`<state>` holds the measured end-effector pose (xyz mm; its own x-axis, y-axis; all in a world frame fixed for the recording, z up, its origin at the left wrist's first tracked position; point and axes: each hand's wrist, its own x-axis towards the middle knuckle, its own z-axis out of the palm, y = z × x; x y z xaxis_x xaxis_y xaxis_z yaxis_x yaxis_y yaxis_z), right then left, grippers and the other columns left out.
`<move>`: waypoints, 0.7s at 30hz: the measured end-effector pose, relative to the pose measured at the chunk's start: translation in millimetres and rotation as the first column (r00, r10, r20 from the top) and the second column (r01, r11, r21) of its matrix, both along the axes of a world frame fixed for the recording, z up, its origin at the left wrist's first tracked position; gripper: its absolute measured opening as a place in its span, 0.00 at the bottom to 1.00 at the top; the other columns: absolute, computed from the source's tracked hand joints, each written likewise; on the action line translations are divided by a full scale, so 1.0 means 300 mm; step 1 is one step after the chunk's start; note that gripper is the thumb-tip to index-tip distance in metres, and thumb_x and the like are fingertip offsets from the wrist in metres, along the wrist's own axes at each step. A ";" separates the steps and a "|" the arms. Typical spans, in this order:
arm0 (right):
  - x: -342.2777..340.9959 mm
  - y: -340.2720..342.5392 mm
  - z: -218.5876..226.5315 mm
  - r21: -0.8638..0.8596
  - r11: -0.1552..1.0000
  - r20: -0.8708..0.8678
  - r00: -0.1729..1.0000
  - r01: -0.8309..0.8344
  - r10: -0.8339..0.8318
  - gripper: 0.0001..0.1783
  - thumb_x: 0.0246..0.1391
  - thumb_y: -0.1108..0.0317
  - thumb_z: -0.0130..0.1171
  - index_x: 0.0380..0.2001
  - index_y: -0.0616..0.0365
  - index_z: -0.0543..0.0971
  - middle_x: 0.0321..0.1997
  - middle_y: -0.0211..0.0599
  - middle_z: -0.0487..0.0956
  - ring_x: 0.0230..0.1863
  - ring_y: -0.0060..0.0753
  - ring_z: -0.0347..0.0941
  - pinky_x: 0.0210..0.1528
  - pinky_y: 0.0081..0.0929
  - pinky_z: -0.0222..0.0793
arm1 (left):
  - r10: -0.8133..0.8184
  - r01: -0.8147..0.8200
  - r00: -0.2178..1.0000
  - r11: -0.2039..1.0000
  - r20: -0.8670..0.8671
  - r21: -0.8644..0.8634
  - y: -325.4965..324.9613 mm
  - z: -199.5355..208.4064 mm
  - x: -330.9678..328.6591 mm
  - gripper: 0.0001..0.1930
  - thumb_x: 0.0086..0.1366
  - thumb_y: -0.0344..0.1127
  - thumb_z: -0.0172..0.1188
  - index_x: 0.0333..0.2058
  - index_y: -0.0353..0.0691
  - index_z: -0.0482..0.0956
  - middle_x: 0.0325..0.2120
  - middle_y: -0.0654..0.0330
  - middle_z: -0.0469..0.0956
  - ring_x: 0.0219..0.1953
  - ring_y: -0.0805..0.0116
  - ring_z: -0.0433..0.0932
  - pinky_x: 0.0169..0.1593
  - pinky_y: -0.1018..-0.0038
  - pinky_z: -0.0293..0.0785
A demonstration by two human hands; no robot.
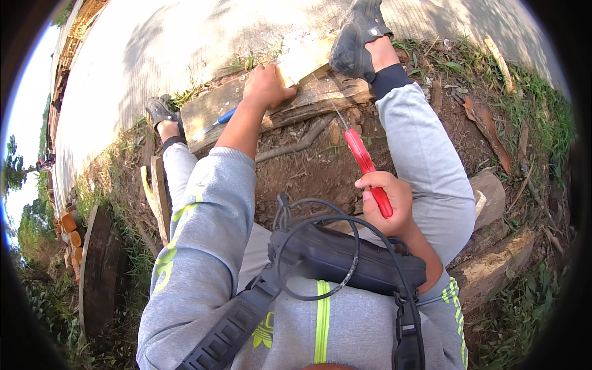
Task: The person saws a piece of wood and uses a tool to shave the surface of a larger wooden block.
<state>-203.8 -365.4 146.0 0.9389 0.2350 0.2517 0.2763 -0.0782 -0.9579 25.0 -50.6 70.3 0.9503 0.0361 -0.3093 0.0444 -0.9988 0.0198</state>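
My left hand (265, 87) is closed on the near end of a pale piece of wood (303, 60), its thumb along the side facing me. This piece lies over a weathered plank (216, 102), and its far part is washed out by sunlight. Beside my left forearm, a blue-handled tool (226, 116) with a narrow metal end rests on the plank. My right hand (391, 202) grips a red-handled tool (361, 153). Its thin metal blade points up toward the plank's near edge, apart from the pale wood; I cannot tell the exact kind of tool.
My shoes stand at either end of the plank, the right shoe (357, 42) close to the pale wood. A black bag (345, 256) with looped cables hangs across my front. Split logs (493, 265) lie at my right, and a dark board (102, 271) leans at left. Corrugated sheeting (185, 37) spreads beyond.
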 end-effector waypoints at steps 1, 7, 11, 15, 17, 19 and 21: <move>-0.003 0.012 -0.004 -0.001 1.000 0.007 1.000 -0.013 0.013 0.15 0.55 0.81 0.58 0.45 0.56 0.83 0.24 0.32 0.78 0.19 0.24 0.71 0.26 0.25 0.66 | 0.020 -0.022 0.997 0.999 0.075 0.023 -0.010 -0.015 -0.044 0.45 0.58 0.61 0.71 0.65 0.33 0.72 0.59 0.40 0.75 0.65 0.45 0.75 0.68 0.57 0.74; -0.022 0.046 -0.040 -0.043 0.998 -0.029 0.998 -0.050 0.049 0.15 0.58 0.80 0.58 0.47 0.56 0.82 0.25 0.33 0.77 0.19 0.25 0.70 0.26 0.26 0.65 | 0.154 -0.152 0.986 0.988 0.065 -0.029 -0.118 0.020 -0.216 0.43 0.61 0.65 0.70 0.59 0.29 0.74 0.57 0.41 0.76 0.63 0.45 0.77 0.66 0.56 0.75; -0.049 0.074 -0.051 -0.063 0.998 -0.033 0.999 0.010 -0.012 0.15 0.59 0.81 0.56 0.47 0.57 0.82 0.24 0.30 0.75 0.22 0.20 0.69 0.28 0.24 0.64 | 0.174 -0.170 0.979 0.984 0.104 -0.054 -0.167 -0.028 -0.282 0.45 0.62 0.67 0.69 0.59 0.28 0.74 0.58 0.42 0.75 0.62 0.45 0.77 0.65 0.57 0.74; -0.098 0.086 -0.019 -0.052 0.997 -0.036 0.997 0.063 -0.065 0.14 0.60 0.82 0.55 0.47 0.59 0.81 0.25 0.26 0.75 0.24 0.15 0.66 0.29 0.21 0.62 | 0.207 -0.200 0.972 0.977 0.111 -0.077 -0.225 -0.016 -0.334 0.47 0.62 0.68 0.68 0.61 0.27 0.72 0.59 0.44 0.73 0.65 0.49 0.73 0.64 0.55 0.72; -0.139 0.095 0.005 -0.032 0.996 -0.106 0.991 0.080 -0.083 0.13 0.62 0.82 0.54 0.47 0.60 0.80 0.29 0.24 0.75 0.26 0.13 0.65 0.30 0.19 0.60 | 0.215 -0.206 0.972 0.974 0.094 -0.094 -0.222 -0.033 -0.352 0.47 0.62 0.68 0.68 0.62 0.28 0.72 0.59 0.45 0.73 0.65 0.48 0.73 0.64 0.54 0.72; -0.183 0.090 -0.023 0.068 0.993 -0.133 0.988 0.094 -0.084 0.13 0.64 0.82 0.54 0.48 0.61 0.80 0.30 0.24 0.75 0.27 0.12 0.65 0.31 0.18 0.60 | 0.238 -0.226 0.965 0.968 0.110 -0.106 -0.214 -0.049 -0.356 0.47 0.61 0.68 0.68 0.62 0.29 0.73 0.58 0.47 0.73 0.63 0.49 0.73 0.64 0.55 0.71; -0.264 0.061 0.036 0.207 0.973 -0.279 0.959 0.098 -0.037 0.11 0.67 0.80 0.55 0.51 0.61 0.78 0.34 0.25 0.76 0.31 0.12 0.67 0.34 0.16 0.63 | 0.243 -0.229 0.964 0.965 0.110 -0.128 -0.235 -0.057 -0.352 0.47 0.61 0.68 0.69 0.62 0.30 0.73 0.58 0.48 0.73 0.62 0.50 0.73 0.63 0.55 0.71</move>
